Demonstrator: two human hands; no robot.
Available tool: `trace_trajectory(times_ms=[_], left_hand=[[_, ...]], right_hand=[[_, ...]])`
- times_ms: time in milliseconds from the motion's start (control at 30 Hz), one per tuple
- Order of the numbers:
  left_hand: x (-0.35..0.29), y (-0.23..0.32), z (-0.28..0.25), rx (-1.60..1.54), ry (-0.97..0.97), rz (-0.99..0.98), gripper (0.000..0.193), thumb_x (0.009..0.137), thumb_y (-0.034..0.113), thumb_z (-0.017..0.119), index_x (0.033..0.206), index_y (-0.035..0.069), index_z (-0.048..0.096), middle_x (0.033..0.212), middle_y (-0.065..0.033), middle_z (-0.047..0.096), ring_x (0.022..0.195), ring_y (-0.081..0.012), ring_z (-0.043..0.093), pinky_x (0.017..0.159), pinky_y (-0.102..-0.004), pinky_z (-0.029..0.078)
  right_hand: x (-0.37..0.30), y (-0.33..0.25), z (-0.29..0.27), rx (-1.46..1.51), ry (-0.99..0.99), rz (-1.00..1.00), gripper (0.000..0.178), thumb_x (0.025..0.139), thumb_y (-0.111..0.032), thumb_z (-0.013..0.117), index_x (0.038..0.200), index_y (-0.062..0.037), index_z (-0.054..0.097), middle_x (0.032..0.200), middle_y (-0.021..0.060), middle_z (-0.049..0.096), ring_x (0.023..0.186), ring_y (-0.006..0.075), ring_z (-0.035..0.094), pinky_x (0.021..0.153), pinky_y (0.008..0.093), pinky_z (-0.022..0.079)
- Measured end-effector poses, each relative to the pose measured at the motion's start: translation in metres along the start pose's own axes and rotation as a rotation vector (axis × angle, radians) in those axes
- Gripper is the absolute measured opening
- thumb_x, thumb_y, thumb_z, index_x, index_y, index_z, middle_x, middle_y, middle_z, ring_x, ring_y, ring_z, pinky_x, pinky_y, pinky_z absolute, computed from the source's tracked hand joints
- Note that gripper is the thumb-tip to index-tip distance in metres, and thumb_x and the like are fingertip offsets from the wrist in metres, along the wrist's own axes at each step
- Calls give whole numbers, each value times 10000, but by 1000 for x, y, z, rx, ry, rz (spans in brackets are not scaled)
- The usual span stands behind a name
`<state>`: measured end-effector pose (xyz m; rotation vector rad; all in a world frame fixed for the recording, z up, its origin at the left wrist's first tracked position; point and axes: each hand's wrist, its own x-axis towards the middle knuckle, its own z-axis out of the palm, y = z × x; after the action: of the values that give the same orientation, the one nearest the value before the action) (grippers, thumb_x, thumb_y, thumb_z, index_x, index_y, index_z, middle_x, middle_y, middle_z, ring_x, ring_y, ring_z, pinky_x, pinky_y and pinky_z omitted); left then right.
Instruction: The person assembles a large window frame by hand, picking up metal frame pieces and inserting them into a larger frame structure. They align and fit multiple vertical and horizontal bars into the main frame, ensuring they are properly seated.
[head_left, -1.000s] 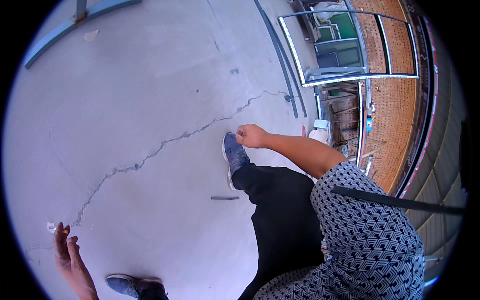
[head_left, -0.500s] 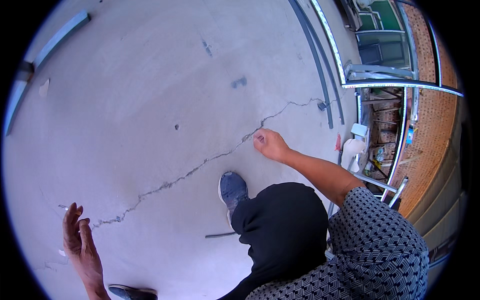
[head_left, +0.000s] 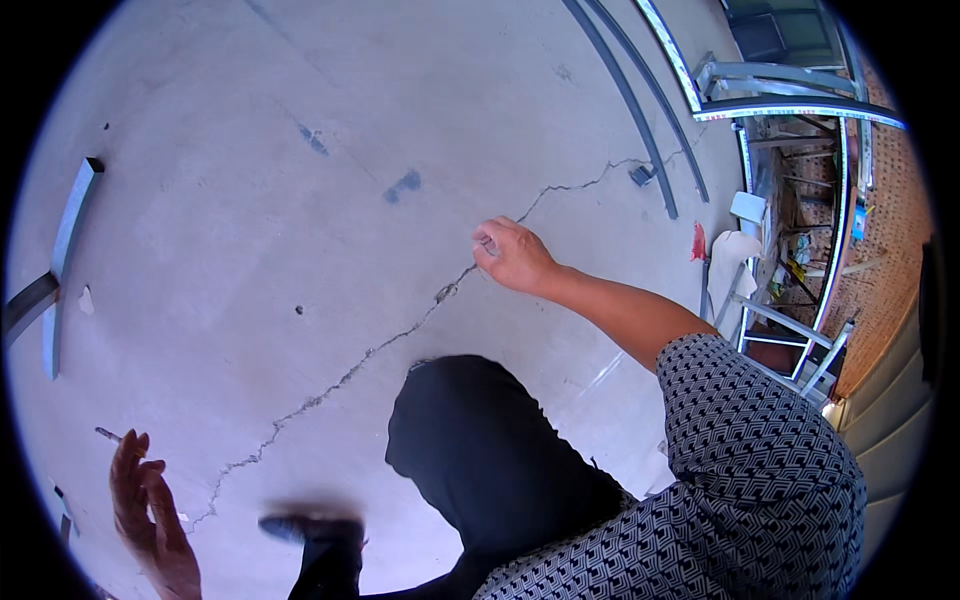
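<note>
At the lower left, my left hand (head_left: 148, 512) is raised with its fingers loosely bent. A cigarette (head_left: 107, 434) is pinched between those fingers and points out to the left. My right hand (head_left: 513, 256) hangs out in front over the concrete floor (head_left: 250, 250), its fingers curled into a loose fist. Nothing shows in the hollow of that fist. A long crack (head_left: 350, 373) in the floor runs below the right hand. Neither hand touches anything else around it.
Long dark metal bars (head_left: 640, 105) lie at the upper right beside a metal frame (head_left: 800, 110). A white rounded object (head_left: 735, 250) and a metal stand (head_left: 790, 320) are at the right. Square metal tubing (head_left: 75, 235) lies on the left. My shoe (head_left: 310, 526) is blurred.
I have stepped forward and my view has turned; the tubing and bars have shifted in the picture. The cigarette in my left hand now shows more plainly. My right hand stays curled.
</note>
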<state>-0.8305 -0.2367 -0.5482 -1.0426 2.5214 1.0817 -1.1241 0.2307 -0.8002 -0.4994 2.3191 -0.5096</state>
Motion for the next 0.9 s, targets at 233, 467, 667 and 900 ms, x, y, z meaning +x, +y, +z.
trace_trajectory(times_ms=[233,467,667,900], left_hand=[[51,3,-7,-38,87,-9,548,1120,524,562,1539,176,623,1467,-134,692,1239,-255,693,1060,-453,565],[111,49,66,-299,-26,219,527,1104,524,613,1505,187,674,1386,-124,745,1157,-252,743,1028,-473,602],[151,57,106,-498,-95,266,509,1114,483,614,1501,159,680,1387,-124,744,1160,-247,749,1045,-465,596],[185,57,143,-452,-111,185,522,1124,478,594,1503,128,675,1364,-116,748,1119,-211,724,1007,-402,579]], right_hand=[[-55,-4,-52,90,-110,166,315,999,-298,686,1158,-29,729,1119,184,755,1076,342,730,960,430,573],[-170,-33,-129,171,1,519,354,1045,-347,689,1195,-30,739,1107,107,768,1024,198,710,931,349,568],[-272,-91,-240,494,236,715,343,1120,-363,604,1205,-58,736,1095,34,727,1033,123,661,977,287,503],[-241,-119,-245,144,472,543,361,1137,-311,554,1274,-4,682,1166,120,707,1091,203,680,1009,352,516]])
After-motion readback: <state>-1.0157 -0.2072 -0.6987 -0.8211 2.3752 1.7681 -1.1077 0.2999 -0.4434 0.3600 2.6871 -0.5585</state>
